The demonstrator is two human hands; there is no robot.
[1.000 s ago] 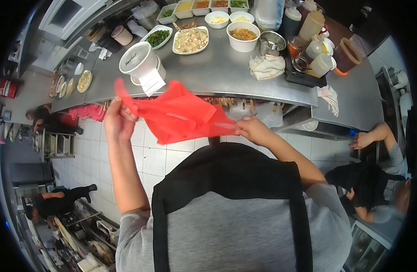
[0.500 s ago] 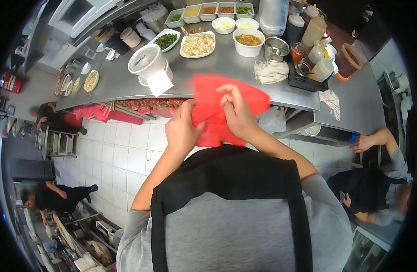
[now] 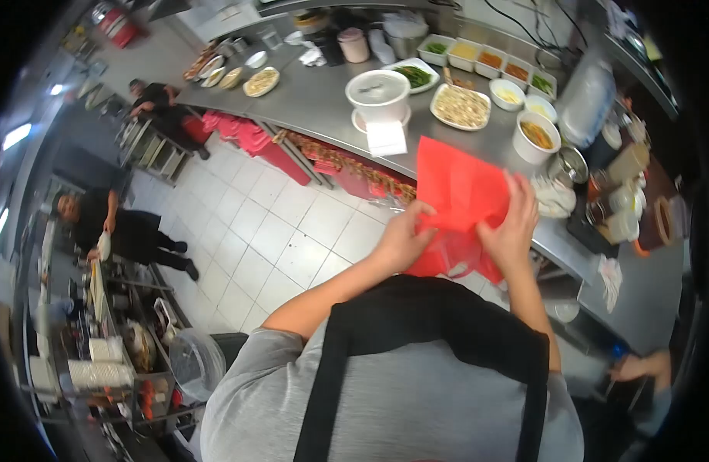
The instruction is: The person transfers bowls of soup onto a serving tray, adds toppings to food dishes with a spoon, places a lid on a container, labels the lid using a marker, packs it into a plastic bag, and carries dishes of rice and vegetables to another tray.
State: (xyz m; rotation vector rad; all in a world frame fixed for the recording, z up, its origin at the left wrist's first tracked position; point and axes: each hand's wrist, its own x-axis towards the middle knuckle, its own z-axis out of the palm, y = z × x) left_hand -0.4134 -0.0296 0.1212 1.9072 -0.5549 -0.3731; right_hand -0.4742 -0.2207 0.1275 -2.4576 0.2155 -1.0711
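A red bag (image 3: 460, 181) of thin, cloth-like material is spread between my two hands in front of my apron. My left hand (image 3: 404, 237) pinches its left edge between thumb and fingers. On the other side, my right hand (image 3: 512, 223) grips the right edge, its fingers bent over the material. The lower part of the bag hangs creased near my apron. Just beyond the bag on the steel counter stand stacked white tubs, the top one (image 3: 377, 98) with a clear lid. A white paper slip (image 3: 387, 138) hangs down their front.
The steel counter (image 3: 308, 100) also holds a rice-like dish (image 3: 460, 106), a plate of greens (image 3: 413, 75), a tub of orange-yellow food (image 3: 537, 136), several garnish trays (image 3: 489, 63), a folded cloth (image 3: 553, 196) and squeeze bottles (image 3: 630, 163). Co-workers stand at left (image 3: 131, 223); another person's arm (image 3: 647, 368) shows at lower right.
My view has turned leftward, so the counter appears farther right. The red bag has gone from crumpled and blurred to more spread out, with my hands farther apart on its sides.
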